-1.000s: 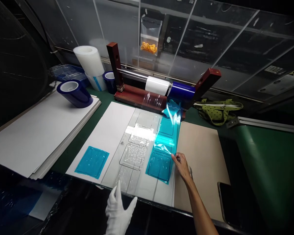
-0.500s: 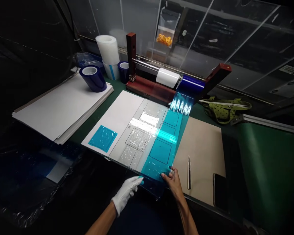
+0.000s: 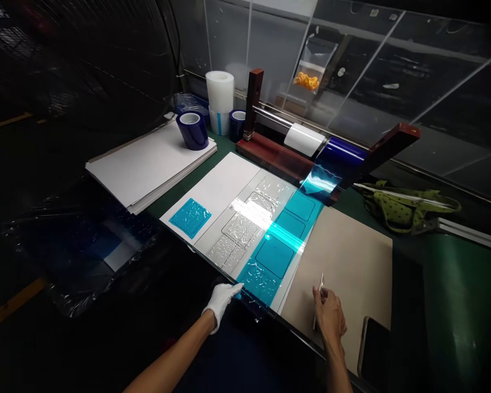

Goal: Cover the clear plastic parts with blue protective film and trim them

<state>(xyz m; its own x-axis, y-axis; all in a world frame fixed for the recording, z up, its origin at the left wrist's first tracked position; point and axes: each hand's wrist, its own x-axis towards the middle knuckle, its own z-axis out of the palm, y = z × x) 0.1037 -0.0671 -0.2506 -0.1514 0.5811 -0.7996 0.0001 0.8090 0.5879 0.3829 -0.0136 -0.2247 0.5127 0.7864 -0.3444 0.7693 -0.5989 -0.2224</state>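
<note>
My left hand [image 3: 224,300], in a white glove, is at the table's front edge with its fingers closed on the near end of a blue film strip [image 3: 273,256]. The strip runs back over outlined rounded rectangles to a dark blue film roll [image 3: 339,158] on a stand. My bare right hand [image 3: 330,315] has its fingers closed around a slim utility knife [image 3: 321,280] over a beige board [image 3: 352,256]. Left of the blue strip lies clear, wrinkled film [image 3: 245,226]. A separate blue film square [image 3: 190,217] rests on the white sheet [image 3: 219,183].
At the left is a stack of white sheets [image 3: 147,164] with a blue roll [image 3: 193,131] standing on it. White rolls [image 3: 220,93] stand behind. A phone [image 3: 374,346] lies at the board's right corner, and a green dotted pouch [image 3: 409,204] is at the far right.
My right hand has left the film's near corner and moved right to the knife. My left hand stays at the film's end. The view has shifted, and the strip lies flatter near the roll.
</note>
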